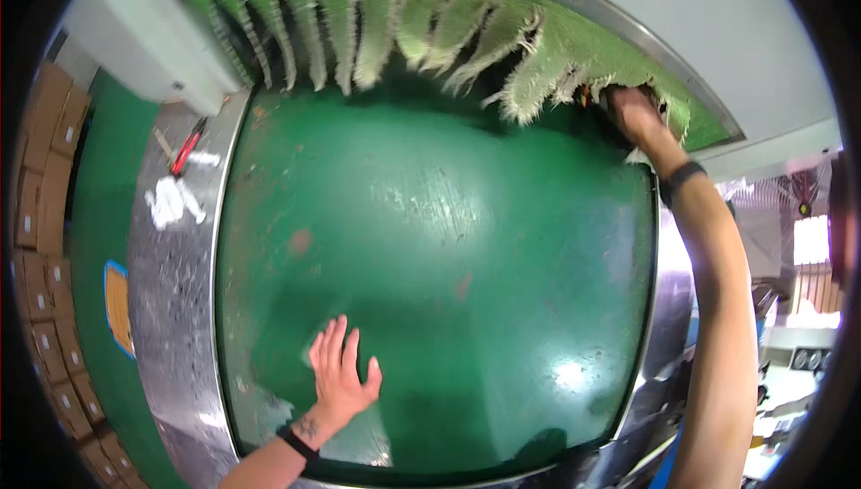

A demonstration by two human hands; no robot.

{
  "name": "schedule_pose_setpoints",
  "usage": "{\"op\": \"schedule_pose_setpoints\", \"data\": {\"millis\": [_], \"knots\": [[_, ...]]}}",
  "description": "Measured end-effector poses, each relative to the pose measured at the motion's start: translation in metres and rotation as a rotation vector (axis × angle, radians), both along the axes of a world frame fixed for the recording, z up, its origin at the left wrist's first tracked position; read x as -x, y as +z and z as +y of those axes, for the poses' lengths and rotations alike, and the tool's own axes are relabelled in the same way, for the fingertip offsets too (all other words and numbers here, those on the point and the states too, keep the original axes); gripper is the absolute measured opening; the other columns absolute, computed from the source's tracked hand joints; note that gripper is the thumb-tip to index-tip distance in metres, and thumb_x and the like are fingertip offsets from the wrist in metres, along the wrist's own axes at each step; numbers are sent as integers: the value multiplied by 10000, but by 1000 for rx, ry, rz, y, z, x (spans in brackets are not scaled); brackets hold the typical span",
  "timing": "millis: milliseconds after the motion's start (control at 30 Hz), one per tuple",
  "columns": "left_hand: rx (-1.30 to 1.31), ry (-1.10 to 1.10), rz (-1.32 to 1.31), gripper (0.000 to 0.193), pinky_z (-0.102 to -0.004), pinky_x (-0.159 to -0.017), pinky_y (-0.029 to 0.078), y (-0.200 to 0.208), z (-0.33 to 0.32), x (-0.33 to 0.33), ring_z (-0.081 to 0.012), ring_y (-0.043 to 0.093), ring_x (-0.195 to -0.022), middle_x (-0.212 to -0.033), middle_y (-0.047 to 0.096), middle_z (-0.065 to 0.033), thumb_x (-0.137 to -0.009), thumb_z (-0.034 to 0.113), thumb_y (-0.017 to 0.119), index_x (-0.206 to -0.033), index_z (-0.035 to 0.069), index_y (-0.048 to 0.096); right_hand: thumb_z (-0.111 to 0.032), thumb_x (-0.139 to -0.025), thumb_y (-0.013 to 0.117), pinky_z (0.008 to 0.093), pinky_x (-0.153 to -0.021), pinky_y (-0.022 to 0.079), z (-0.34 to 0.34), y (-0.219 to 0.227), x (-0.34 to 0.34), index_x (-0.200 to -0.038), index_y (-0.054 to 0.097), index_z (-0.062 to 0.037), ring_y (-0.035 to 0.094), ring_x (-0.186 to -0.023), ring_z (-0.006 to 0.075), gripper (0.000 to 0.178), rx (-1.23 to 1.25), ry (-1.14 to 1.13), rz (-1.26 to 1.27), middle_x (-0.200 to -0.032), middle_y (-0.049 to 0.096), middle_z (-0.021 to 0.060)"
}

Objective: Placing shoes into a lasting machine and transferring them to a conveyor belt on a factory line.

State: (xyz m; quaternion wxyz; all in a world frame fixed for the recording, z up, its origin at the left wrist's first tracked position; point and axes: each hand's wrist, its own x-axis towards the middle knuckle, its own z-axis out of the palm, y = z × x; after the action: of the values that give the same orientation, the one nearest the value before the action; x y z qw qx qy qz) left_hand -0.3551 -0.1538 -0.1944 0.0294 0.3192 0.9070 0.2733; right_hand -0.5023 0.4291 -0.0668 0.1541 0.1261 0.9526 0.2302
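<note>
My left hand [343,374] is over the near left part of the green conveyor belt [404,265], fingers stretched out and holding nothing I can see. I cannot tell whether the palm touches the belt. My right arm stretches to the far right, where my right hand [635,114] reaches in at the frayed green strip curtain [538,68]. Its fingers are hidden in shadow behind the strips. Beside them shows a small orange and dark thing [585,95], too small to name.
A metal frame [175,310] edges the belt. On its left side lie a red-handled tool [188,150] and crumpled white scraps [170,202]. Stacked cardboard boxes [45,193] stand at the far left. Above the curtain is a pale machine housing [717,23].
</note>
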Motion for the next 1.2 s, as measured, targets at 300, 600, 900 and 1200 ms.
{"op": "schedule_pose_setpoints", "data": {"millis": [300,600,900,1200], "knots": [[-88,202,-166,684,-512,-1081,291,24,7,-18,-385,418,-1286,-1369,438,-259,-828,415,618,-1313,-31,436,-124,-731,754,273,-671,522,-261,148,-321,-1044,634,4,608,-734,88,358,1047,-555,624,-804,675,23],[-818,-155,-2236,644,-418,-913,524,271,19,-169,-285,637,-1035,-1170,622,-201,-975,524,394,-1280,-35,491,-220,-776,707,386,-901,530,-378,340,-492,-1160,617,-123,622,-1073,247,406,543,823,251,-1234,610,72],[-740,-559,-1710,920,-448,-1094,344,277,-20,-294,-366,474,-1254,-1417,422,-229,-679,439,543,-1419,-61,320,-193,-759,787,340,-987,413,-469,259,-678,-1369,341,28,488,-1183,204,787,1784,-403,830,-1323,486,148],[-816,-810,-1724,688,-417,-965,476,297,84,-451,-301,594,-1091,-1220,591,-152,-680,210,589,-1304,-48,460,-76,-764,757,326,-953,445,-437,243,-836,-1209,531,23,571,-1039,146,508,1842,-623,1169,-1133,623,80]]}}
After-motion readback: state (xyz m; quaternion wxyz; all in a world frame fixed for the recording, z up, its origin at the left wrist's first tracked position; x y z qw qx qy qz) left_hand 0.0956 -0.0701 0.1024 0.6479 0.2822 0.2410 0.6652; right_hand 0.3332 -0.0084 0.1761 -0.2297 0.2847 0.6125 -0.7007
